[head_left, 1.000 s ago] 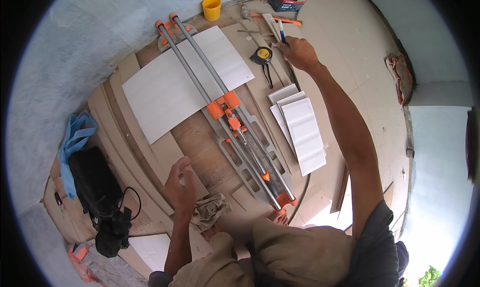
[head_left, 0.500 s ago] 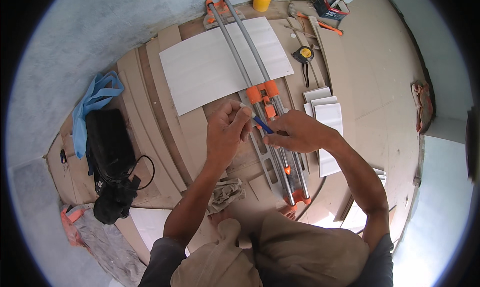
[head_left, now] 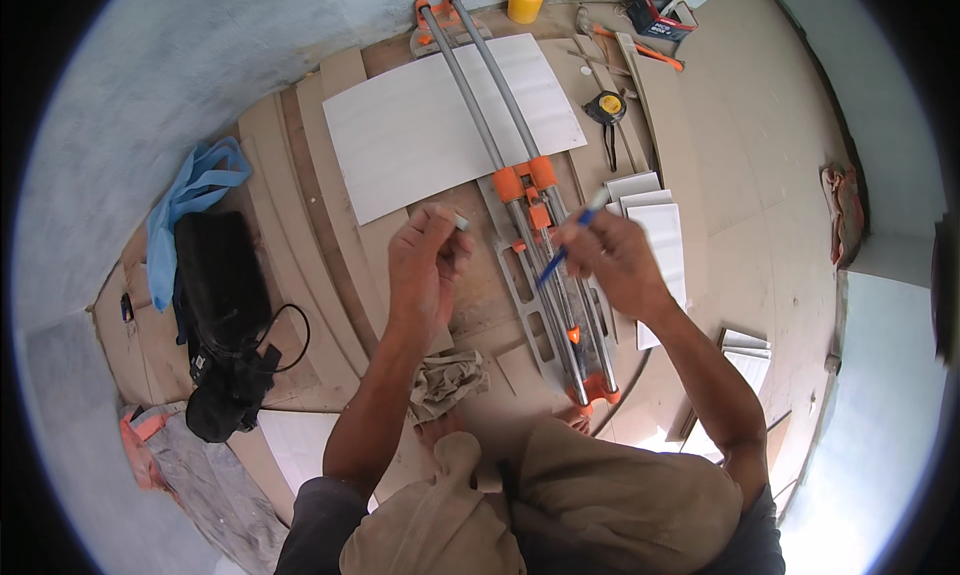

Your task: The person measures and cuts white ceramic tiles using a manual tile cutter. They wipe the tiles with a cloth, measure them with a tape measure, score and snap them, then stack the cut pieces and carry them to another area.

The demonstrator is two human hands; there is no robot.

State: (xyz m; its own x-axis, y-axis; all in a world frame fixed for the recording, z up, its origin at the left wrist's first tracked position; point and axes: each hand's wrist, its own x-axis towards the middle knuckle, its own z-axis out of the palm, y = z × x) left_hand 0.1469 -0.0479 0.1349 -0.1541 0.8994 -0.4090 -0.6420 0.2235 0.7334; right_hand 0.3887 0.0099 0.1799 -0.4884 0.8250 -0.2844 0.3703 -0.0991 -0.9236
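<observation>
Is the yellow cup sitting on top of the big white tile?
No, the yellow cup stands on the floor beyond the far end of the tile cutter, apart from the large white tile.

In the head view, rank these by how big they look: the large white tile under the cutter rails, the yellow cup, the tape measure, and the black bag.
1. Large white tile
2. Black bag, smaller, though it lies nearer the rim, where the fisheye distorts
3. Tape measure and yellow cup: look alike, too close to rank
</observation>
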